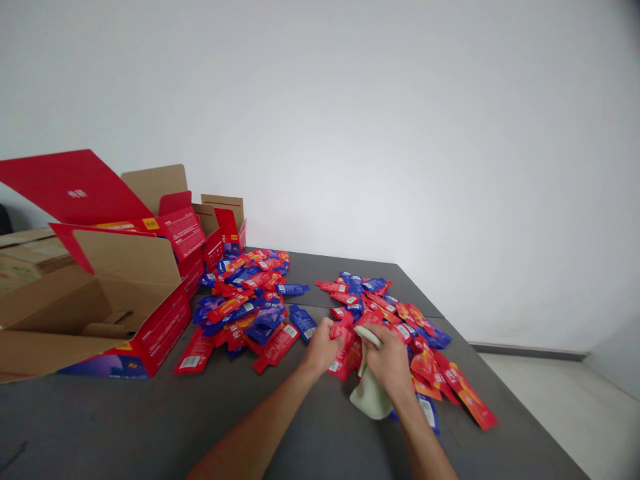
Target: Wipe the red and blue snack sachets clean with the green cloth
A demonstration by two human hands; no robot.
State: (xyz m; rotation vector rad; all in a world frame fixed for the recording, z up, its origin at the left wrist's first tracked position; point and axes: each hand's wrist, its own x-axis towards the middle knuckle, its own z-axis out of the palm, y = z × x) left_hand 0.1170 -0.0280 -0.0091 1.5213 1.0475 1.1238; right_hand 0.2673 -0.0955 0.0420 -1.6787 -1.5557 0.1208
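My left hand (323, 347) is closed on the edge of a red sachet (343, 343), held upright above the table. Close beside it, my right hand (387, 357) grips a pale cream cloth (371, 393), which hangs down below the fingers. The cloth is right by the red sachet; whether they touch I cannot tell. Around and behind both hands spreads a loose pile of red, orange and blue sachets (457, 387). Left of my left hand lies a second heap of similar sachets (255, 313), with a blue sachet (303, 322) at its near right edge.
Open red cardboard boxes (163, 327) stand along the left side, flaps raised, with a small open box (239, 227) farther back. Brown cartons (35, 250) show at far left. The dark grey table (165, 427) ends on the right above a pale floor (545, 387). A white wall rises behind.
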